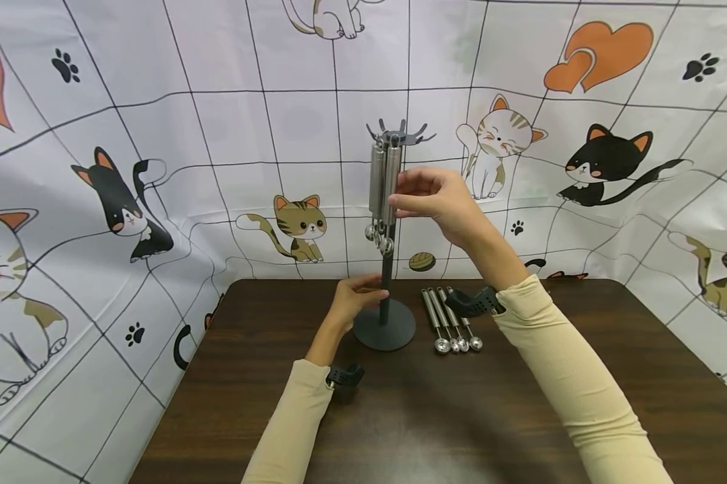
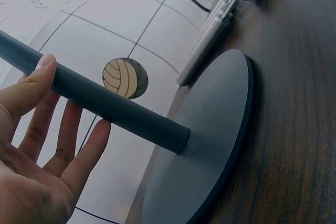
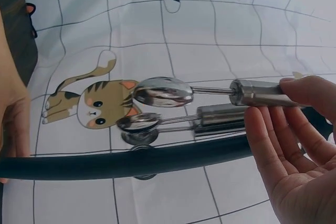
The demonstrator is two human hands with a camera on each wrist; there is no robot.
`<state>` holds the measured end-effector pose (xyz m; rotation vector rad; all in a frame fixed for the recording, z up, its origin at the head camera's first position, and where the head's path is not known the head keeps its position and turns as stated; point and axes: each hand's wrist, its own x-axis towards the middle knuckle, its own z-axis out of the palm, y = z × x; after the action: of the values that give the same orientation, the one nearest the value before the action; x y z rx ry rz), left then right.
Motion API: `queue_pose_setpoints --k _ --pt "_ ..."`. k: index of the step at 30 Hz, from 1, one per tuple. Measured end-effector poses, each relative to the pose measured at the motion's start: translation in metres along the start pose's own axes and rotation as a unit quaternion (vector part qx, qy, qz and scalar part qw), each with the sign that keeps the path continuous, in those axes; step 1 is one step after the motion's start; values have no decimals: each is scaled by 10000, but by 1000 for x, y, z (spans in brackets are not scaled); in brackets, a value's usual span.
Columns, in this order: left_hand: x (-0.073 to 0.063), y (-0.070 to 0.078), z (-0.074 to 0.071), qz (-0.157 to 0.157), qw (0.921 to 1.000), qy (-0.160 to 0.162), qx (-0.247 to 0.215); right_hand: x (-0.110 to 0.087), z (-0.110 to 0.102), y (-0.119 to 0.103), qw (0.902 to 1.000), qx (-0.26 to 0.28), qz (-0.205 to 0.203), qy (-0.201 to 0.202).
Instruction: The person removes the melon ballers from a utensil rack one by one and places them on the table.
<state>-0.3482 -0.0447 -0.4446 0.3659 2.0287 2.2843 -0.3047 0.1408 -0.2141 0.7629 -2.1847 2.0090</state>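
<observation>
A dark grey rack [image 1: 388, 269] with a ring of upturned hooks [image 1: 408, 138] stands on a round base [image 1: 397, 335]. My left hand [image 1: 353, 304] holds its pole [image 2: 123, 113] low down, thumb on one side and fingers on the other. Several steel spoons [image 1: 376, 185] hang from the hooks, handles up and bowls down. With thumb and fingers, my right hand [image 1: 439, 202] pinches the thick handle of one spoon [image 3: 164, 92] just under the hooks. Its top end lies against the hooks; whether it hangs there I cannot tell.
Several more steel utensils [image 1: 442, 319] lie side by side on the dark wooden table [image 1: 412, 417], right of the base, bowls toward me. A white cloth [image 1: 303, 128] with printed cats hangs behind the table.
</observation>
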Motion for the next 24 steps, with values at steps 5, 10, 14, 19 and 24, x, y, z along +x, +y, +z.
queue_pose_setpoints --k 5,10,14,19,24 --pt "0 1 0 -20 10000 5 53 -3 0 -6 10000 16 -35 -71" --pt "0 2 0 -65 10000 -6 71 -4 -2 -8 9997 31 -89 -205" --pt "1 2 -1 -51 9999 52 101 -4 -7 -6 9990 8 -156 -419" --pt "2 0 -2 -78 9999 28 144 -11 -18 5 9985 -181 24 -510" --pt "2 -2 -1 -51 9998 -125 156 -21 -33 21 9968 -487 400 -493"
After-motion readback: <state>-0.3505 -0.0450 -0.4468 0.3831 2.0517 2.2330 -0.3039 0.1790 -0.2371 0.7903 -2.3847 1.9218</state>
